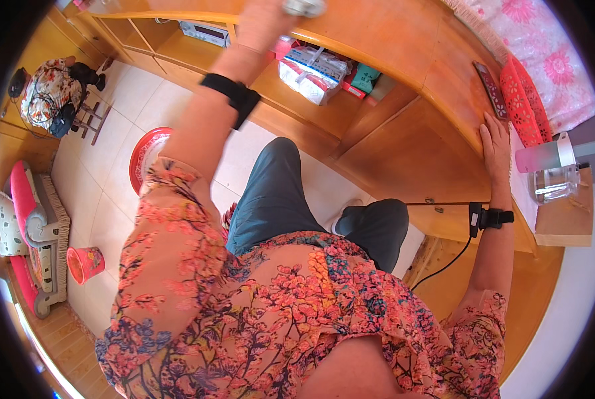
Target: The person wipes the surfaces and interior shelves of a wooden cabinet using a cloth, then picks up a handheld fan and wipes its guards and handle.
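Note:
At the top edge my left hand [263, 26], blurred, has its fingers around a small whitish thing [305, 7], perhaps a folded cloth; the picture cuts it off. Both are over the polished top of a long wooden cabinet [377, 37]. My right hand [497, 142] lies on the cabinet top near its front edge, holding nothing. Just beyond its fingertips is a long dark red object [490, 90] with a flower pattern. A red openwork plastic basket [526, 102] stands beside that.
Below the top, an open shelf holds a wrapped white package [312, 75] and a green box [365, 80]. A bottle [544, 155] and a clear jar [554, 184] stand at right. On the tiled floor are a red-rimmed basin [140, 162] and a bin [85, 265]. Another person [48, 97] is at far left.

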Motion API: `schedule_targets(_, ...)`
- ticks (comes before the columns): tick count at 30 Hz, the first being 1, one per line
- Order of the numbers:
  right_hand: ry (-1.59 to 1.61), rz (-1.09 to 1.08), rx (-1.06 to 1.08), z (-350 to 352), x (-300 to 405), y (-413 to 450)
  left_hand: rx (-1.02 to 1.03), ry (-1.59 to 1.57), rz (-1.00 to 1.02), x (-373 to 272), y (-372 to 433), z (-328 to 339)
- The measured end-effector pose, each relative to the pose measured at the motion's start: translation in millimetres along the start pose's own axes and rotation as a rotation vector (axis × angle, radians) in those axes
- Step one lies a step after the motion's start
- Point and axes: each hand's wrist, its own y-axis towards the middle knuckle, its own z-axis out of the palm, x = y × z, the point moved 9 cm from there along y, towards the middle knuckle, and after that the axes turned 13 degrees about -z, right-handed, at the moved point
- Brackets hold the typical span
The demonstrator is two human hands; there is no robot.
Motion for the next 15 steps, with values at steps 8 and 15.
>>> schedule_targets(8,-0.002,0.013,0.027,1,-5,-1,-0.087,0.195,-0.253,97,34,-34)
schedule_targets(15,0.007,-0.016,0.029,0,-8,1,-0.093,-0.067,-0.083,-35,-15,-29)
